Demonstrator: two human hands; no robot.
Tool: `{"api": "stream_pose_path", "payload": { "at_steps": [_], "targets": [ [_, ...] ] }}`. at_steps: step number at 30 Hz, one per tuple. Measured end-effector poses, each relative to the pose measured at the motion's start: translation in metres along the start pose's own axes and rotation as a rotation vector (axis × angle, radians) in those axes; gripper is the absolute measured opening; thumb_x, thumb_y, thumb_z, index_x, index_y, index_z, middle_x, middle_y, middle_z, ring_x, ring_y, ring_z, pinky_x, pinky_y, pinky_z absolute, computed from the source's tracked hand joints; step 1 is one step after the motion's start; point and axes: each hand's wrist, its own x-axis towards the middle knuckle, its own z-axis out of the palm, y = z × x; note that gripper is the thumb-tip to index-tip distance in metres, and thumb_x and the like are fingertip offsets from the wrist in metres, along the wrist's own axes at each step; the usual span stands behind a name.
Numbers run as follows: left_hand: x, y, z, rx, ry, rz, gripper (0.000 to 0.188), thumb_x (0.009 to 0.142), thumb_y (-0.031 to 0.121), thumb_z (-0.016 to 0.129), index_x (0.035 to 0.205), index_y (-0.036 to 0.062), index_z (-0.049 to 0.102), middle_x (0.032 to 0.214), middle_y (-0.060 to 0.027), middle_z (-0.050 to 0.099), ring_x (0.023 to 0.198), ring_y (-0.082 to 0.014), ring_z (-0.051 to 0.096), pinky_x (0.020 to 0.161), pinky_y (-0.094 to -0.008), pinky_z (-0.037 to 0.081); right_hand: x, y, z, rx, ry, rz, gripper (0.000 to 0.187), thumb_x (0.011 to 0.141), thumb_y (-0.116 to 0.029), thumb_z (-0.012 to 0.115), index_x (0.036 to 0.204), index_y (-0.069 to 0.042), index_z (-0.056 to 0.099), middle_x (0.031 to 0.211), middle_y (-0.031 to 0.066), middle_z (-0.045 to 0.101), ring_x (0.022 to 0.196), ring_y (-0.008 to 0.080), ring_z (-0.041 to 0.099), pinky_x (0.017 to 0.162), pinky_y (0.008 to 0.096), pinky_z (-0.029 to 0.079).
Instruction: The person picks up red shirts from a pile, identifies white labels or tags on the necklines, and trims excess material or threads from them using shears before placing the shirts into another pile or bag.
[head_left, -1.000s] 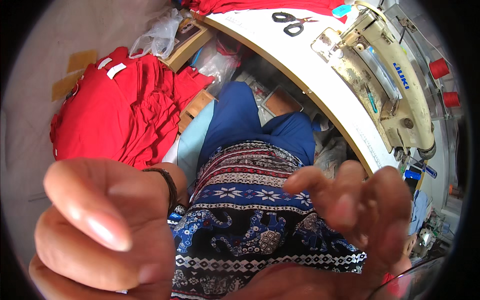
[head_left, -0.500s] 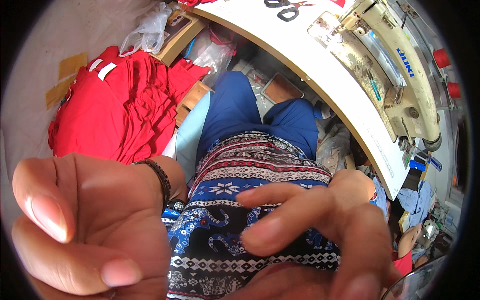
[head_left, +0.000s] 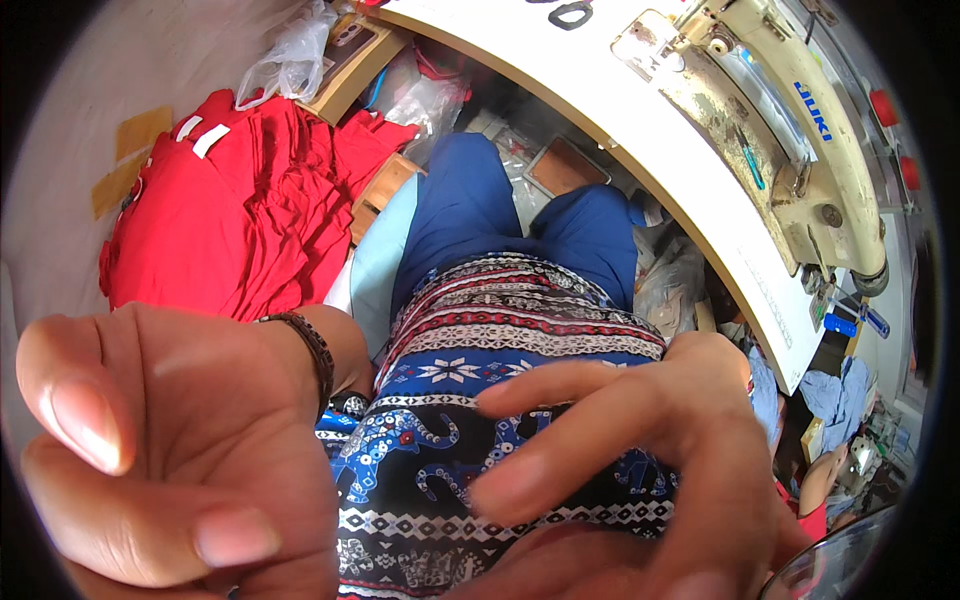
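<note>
1. The left hand (head_left: 190,440) is raised at the lower left, large in the view; its palm shows and its fingers curl loosely inward.
2. A dark bracelet (head_left: 320,352) circles that wrist.
3. The right hand (head_left: 690,430) is at the lower right, its fingers bent and spread apart; it is somewhat blurred, so whether any fingertip touches cloth cannot be told.
4. The patterned top (head_left: 500,340), banded in black, blue, red and white, is worn on the person's torso, visible between the two hands and partly covered by them.
5. Blue trousers (head_left: 455,200) cover the legs beyond it.
6. A heap of red fabric (head_left: 220,240) lies to the left, beyond the left hand, with a clear plastic bag (head_left: 290,60) near its far end.
7. To the right, a cream sewing machine (head_left: 835,170) stands on a white table (head_left: 590,80), with red thread spools (head_left: 883,107) beside it.
8. A turquoise-handled tool (head_left: 751,165) lies on the machine's bed.
</note>
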Motion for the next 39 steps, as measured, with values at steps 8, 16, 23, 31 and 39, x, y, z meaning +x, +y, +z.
{"api": "stream_pose_path", "payload": {
  "at_steps": [8, 16, 23, 31, 39],
  "targets": [
    [0.009, 0.011, -0.017, 0.026, 0.036, 0.031, 0.016, 0.089, 0.028, 0.059, 0.092, 0.0121, 0.060, 0.085, -0.0013, 0.059, 0.080, -0.0118, 0.058, 0.078, -0.0334, 0.044, 0.014, -0.026, -0.046, -0.258, -0.172, -0.087, 0.018, 0.083, -0.037, 0.072, 0.094, -0.026, 0.065, 0.092, -0.0132, 0.060, 0.090, 0.0067, 0.060, 0.116, 0.0580, 0.005],
    [0.026, 0.029, -0.055, 0.136, 0.044, 0.110, 0.024, 0.093, 0.029, 0.057, 0.101, 0.0075, 0.062, 0.093, -0.0068, 0.063, 0.084, -0.0165, 0.061, 0.075, -0.0337, 0.048, 0.046, 0.000, -0.052, -0.407, -0.207, -0.373, 0.022, 0.082, -0.031, 0.073, 0.102, -0.025, 0.066, 0.089, -0.0131, 0.061, 0.085, 0.0029, 0.058, 0.114, 0.0587, 0.009],
    [-0.012, -0.053, -0.139, 0.910, -0.363, -0.339, 0.031, 0.095, 0.030, 0.055, 0.108, 0.0034, 0.064, 0.100, -0.0116, 0.067, 0.087, -0.0206, 0.064, 0.073, -0.0340, 0.052, 0.029, 0.031, -0.039, -0.600, -0.202, -0.394, 0.023, 0.089, -0.022, 0.066, 0.110, -0.014, 0.066, 0.094, -0.0015, 0.062, 0.085, 0.0119, 0.058, 0.106, 0.0567, 0.030],
    [-0.171, -0.093, -0.302, 1.442, -0.878, -0.626, 0.064, 0.080, 0.011, 0.067, 0.140, 0.0204, 0.046, 0.147, -0.0076, 0.041, 0.137, -0.0278, 0.037, 0.110, -0.0460, 0.030, 0.047, 0.169, -0.195, -1.299, 0.002, 0.141, 0.019, 0.087, -0.007, 0.064, 0.104, 0.002, 0.065, 0.102, 0.0125, 0.066, 0.095, 0.0216, 0.064, 0.085, 0.0310, 0.048],
    [-0.146, -0.102, -0.303, 1.102, -0.490, -0.852, 0.031, 0.095, 0.026, 0.053, 0.116, 0.0063, 0.065, 0.126, -0.0145, 0.060, 0.117, -0.0316, 0.056, 0.098, -0.0380, 0.043, 0.032, 0.178, -0.214, -1.263, 0.034, 0.173, 0.014, 0.088, -0.005, 0.061, 0.100, 0.001, 0.065, 0.101, 0.0135, 0.066, 0.095, 0.0245, 0.064, 0.086, 0.0311, 0.048]
  ]
}}
